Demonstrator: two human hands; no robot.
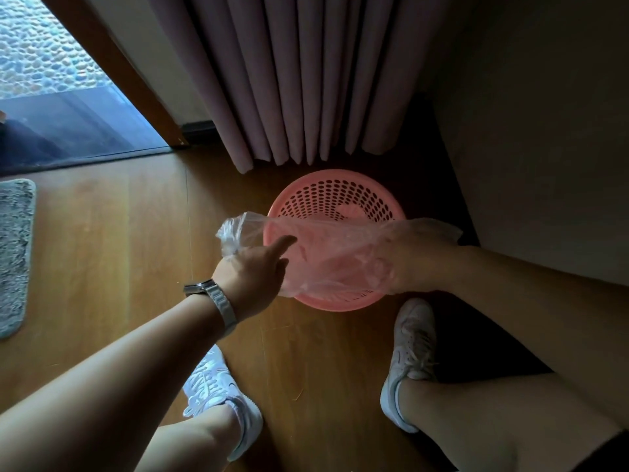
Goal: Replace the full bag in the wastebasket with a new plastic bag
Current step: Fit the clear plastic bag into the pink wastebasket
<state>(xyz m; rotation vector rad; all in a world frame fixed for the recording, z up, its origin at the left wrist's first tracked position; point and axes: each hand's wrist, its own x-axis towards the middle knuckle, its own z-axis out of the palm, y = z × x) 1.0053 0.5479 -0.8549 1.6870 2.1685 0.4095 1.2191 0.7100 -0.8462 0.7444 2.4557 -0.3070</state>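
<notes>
A pink perforated wastebasket [335, 195] stands on the wooden floor in front of the curtain. A clear plastic bag [326, 253] is stretched across its near half. My left hand [253, 267], with a watch on the wrist, holds the bag's left edge, its index finger pointing out over the plastic. My right hand [413, 253] is inside the bag, covered by the film; how its fingers lie is unclear. No full bag is in view.
A pleated mauve curtain [306, 80] hangs just behind the basket, and a wall [544, 131] stands at the right. My two feet in white sneakers [410, 359] flank the near floor. A grey mat [13, 253] lies far left by a glass door.
</notes>
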